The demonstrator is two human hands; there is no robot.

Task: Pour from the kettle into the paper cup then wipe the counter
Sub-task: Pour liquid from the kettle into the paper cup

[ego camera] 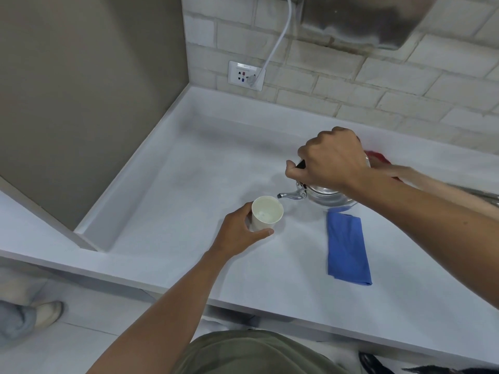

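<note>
The kettle [328, 197] sits low over the table [189, 163], its spout just beside the paper cup [266, 213] rim, likely lined up to pour. The right hand [330, 160] grips its handle; the left hand [240, 230] curls round the cup, steadying it. A blue cloth [347, 247] lies near the kettle, ready for wiping.

Kettle [328, 197] spout at cup [267, 213] (held).

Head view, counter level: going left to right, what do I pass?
Left hand → paper cup → kettle spout → right hand on the kettle handle, blue cloth just in front of it.
</note>
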